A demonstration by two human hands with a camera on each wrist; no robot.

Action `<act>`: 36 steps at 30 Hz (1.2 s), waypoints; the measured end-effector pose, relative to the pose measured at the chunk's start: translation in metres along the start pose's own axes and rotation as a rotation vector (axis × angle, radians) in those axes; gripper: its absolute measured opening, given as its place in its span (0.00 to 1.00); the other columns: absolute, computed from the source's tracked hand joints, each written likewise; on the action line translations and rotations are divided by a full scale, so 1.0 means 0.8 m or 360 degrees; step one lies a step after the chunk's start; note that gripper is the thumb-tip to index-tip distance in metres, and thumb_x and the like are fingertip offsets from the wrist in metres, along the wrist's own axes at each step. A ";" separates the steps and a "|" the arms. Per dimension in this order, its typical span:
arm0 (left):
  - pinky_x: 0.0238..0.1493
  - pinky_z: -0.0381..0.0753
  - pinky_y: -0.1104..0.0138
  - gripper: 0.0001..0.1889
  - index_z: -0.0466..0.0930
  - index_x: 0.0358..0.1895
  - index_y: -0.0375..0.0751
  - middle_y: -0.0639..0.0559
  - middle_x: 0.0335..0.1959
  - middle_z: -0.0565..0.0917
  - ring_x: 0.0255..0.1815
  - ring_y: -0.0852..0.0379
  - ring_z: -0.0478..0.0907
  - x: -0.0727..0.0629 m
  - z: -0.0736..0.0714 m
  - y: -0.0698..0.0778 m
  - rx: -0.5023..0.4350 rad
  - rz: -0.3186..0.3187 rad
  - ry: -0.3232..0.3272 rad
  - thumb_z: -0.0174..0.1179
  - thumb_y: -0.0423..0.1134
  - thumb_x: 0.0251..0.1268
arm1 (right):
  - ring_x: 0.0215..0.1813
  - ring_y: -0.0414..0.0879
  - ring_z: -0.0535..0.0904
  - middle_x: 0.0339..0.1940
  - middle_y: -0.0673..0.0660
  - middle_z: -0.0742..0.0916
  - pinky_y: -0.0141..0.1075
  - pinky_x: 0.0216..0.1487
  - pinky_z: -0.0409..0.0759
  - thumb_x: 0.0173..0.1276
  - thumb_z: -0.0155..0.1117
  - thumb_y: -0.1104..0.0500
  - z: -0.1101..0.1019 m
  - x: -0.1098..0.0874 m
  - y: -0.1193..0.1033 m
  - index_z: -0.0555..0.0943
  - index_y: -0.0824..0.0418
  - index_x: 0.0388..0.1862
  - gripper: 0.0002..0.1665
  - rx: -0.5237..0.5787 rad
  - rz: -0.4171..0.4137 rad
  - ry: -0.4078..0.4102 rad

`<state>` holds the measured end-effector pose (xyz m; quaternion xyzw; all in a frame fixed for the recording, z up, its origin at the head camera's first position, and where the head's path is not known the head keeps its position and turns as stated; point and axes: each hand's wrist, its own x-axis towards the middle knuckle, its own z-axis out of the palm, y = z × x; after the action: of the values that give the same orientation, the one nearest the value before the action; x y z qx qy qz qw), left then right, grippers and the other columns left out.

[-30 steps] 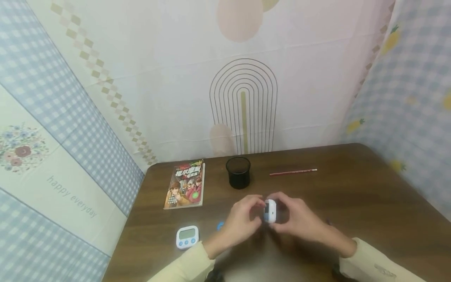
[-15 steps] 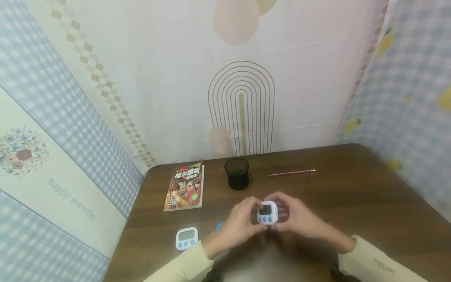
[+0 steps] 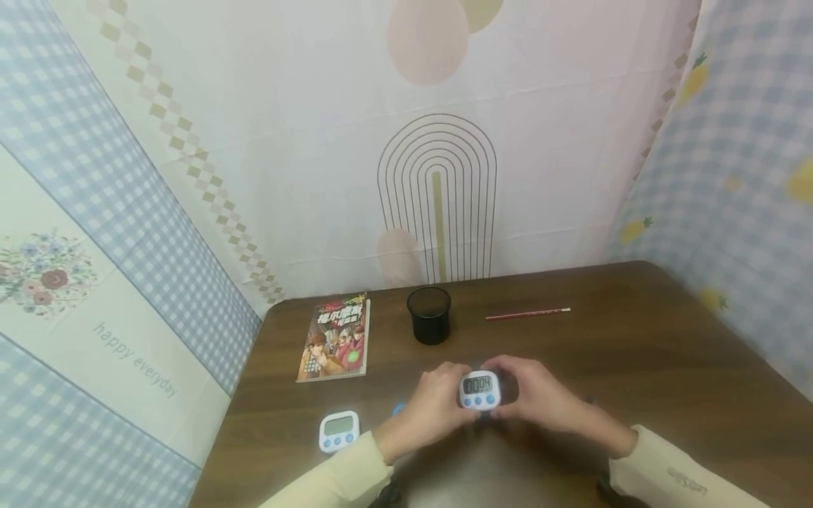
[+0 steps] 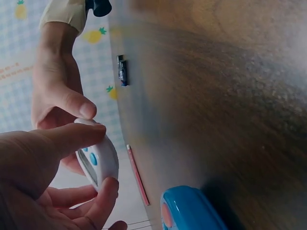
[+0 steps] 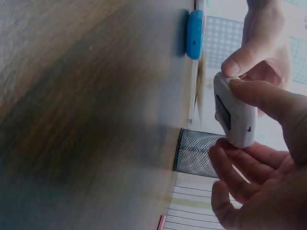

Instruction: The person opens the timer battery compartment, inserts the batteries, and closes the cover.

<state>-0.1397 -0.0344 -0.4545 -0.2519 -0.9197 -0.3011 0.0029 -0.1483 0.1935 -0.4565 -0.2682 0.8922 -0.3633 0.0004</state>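
Both hands hold a white digital timer (image 3: 479,390) with blue buttons over the middle of the table. Its screen faces the head view and shows digits that look like 00:04. My left hand (image 3: 435,396) pinches its left edge, thumb at the bottom and fingers at the top, as the left wrist view shows. From the other side my right hand (image 3: 536,393) grips it between thumb and fingers (image 5: 240,165). A second white timer (image 3: 339,431) lies face up near my left sleeve, its screen blank. Partly behind the left wrist is a blue object (image 4: 192,208).
A comic-style book (image 3: 334,339) lies at the back left. Beside it stands a black mesh pen holder (image 3: 429,317), and a red pencil (image 3: 528,314) lies farther right. A small dark battery-like cylinder (image 4: 123,71) rests on the tabletop (image 3: 635,339) near the right forearm.
The held timer has turned from edge-on to face the head view. Its dark screen now shows digits. Both hands keep hold of it in nearly the same place.
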 end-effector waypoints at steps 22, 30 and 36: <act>0.39 0.69 0.65 0.25 0.88 0.48 0.43 0.56 0.34 0.85 0.33 0.62 0.75 0.023 0.017 0.001 0.0478 0.0001 -0.0154 0.83 0.52 0.51 | 0.49 0.47 0.79 0.45 0.48 0.90 0.52 0.53 0.78 0.41 0.91 0.57 0.007 0.013 0.025 0.89 0.56 0.53 0.36 -0.0307 0.0029 -0.0099; 0.37 0.68 0.66 0.25 0.86 0.48 0.44 0.55 0.35 0.84 0.32 0.62 0.74 0.026 0.021 -0.002 0.0559 -0.0018 -0.0239 0.82 0.54 0.53 | 0.49 0.46 0.78 0.45 0.49 0.90 0.50 0.53 0.77 0.40 0.91 0.57 0.012 0.015 0.027 0.89 0.57 0.53 0.36 -0.0290 0.0056 -0.0130; 0.36 0.73 0.66 0.26 0.86 0.49 0.43 0.54 0.36 0.84 0.33 0.61 0.75 0.028 0.023 0.000 0.0583 -0.0022 -0.0275 0.82 0.54 0.53 | 0.49 0.47 0.79 0.45 0.49 0.90 0.52 0.54 0.77 0.40 0.92 0.59 0.014 0.017 0.027 0.90 0.57 0.52 0.35 -0.0291 0.0121 -0.0162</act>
<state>-0.1564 -0.0143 -0.4662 -0.2657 -0.9577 -0.1061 -0.0324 -0.1677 0.1925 -0.4763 -0.2511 0.9300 -0.2661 0.0349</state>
